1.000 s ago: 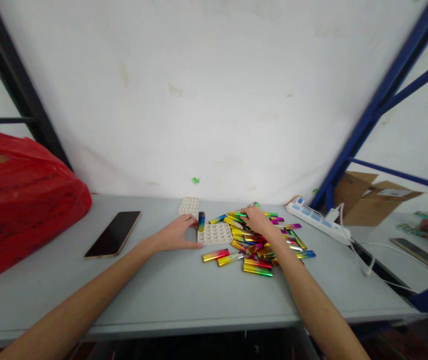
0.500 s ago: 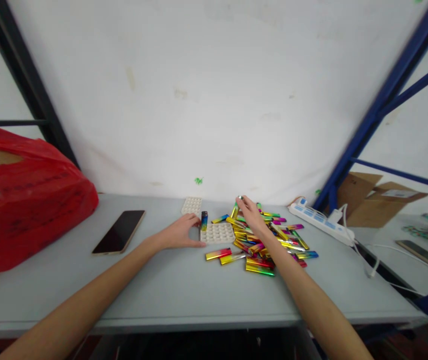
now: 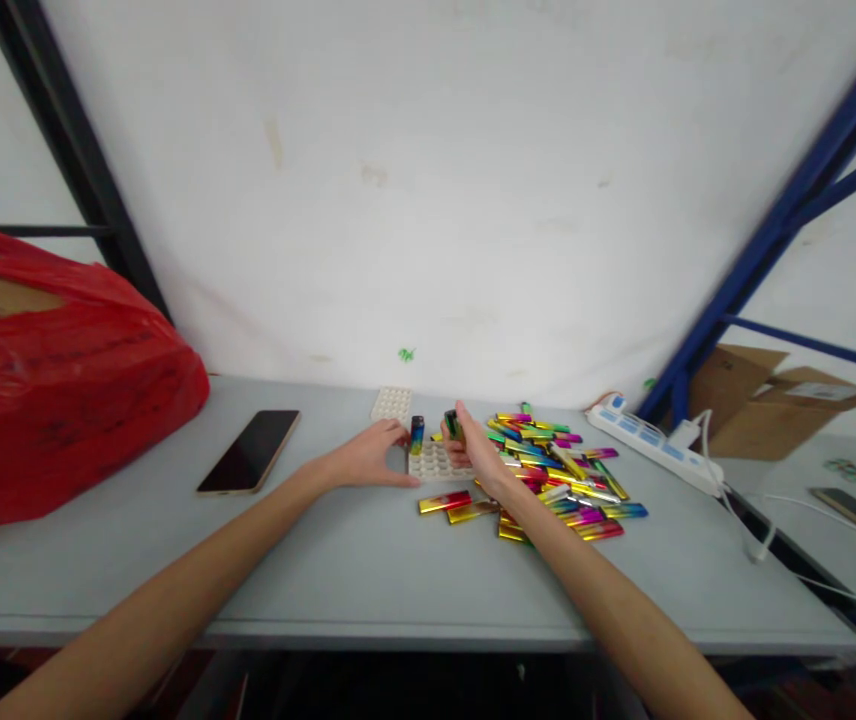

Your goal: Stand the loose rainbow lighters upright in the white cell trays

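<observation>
My left hand [image 3: 369, 455] spans the left end of a white tray [image 3: 428, 466] with rows of round holes, its thumb at the front corner and fingers at the back. Upright at the tray's left end stands a lighter [image 3: 417, 437] with a blue and gold body and dark top. Over the tray's right part, my right hand [image 3: 479, 450] pinches another lighter [image 3: 452, 426], held upright; its dark top shows and the fingers hide much of its body. To the right, a loose pile of shiny coloured lighters [image 3: 567, 465] lies partly behind my right forearm.
A second white tray [image 3: 392, 403] lies near the wall. On the left are a phone [image 3: 252, 452] and a red plastic bag [image 3: 68, 400]. At right sit a power strip [image 3: 653, 448] with a white cable and a cardboard box [image 3: 788, 400], beside a blue frame [image 3: 762, 240].
My right hand has moved left from the back of the pile to above the tray, carrying a lighter. My left hand stays at the tray's end. The view has shifted slightly.
</observation>
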`<move>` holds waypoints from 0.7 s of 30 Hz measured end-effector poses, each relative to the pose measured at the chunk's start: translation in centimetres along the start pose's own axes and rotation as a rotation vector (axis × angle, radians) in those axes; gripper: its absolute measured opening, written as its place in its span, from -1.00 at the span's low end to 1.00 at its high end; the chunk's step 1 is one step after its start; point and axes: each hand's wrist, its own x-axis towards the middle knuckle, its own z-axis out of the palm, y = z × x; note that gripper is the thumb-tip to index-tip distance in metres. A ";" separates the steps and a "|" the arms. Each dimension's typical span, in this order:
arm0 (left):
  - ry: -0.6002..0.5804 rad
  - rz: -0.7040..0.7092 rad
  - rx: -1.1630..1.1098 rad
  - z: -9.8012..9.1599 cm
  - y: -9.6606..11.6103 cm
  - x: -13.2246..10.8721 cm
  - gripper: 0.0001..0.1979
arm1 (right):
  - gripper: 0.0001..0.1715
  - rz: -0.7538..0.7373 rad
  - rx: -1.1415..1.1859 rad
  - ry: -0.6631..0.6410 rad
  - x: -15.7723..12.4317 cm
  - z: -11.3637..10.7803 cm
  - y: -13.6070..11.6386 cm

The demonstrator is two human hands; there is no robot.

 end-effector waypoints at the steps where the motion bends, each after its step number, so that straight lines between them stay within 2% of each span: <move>1: 0.001 0.000 0.002 0.0 0.0 0.0 -0.32 | -0.18 0.023 -0.020 0.027 0.0 0.3 0.2; 5: -0.002 0.005 0.011 0.0 0.1 0.1 -0.33 | -0.25 0.038 -0.130 0.159 -0.1 1.4 0.7; 9: -0.002 0.004 0.015 0.1 0.0 0.1 -0.33 | -0.39 0.000 -0.202 0.196 0.1 1.9 1.2; 12: 0.007 0.006 0.011 0.1 -0.1 0.1 -0.34 | -0.40 -0.039 -0.265 0.215 0.3 1.7 1.5; 17: -0.009 0.008 0.018 0.0 0.0 0.1 -0.33 | -0.24 -0.058 -0.335 0.162 0.5 0.8 1.7; 21: -0.013 0.016 0.020 0.0 0.0 0.1 -0.32 | -0.21 -0.195 -0.455 0.103 0.3 0.1 1.4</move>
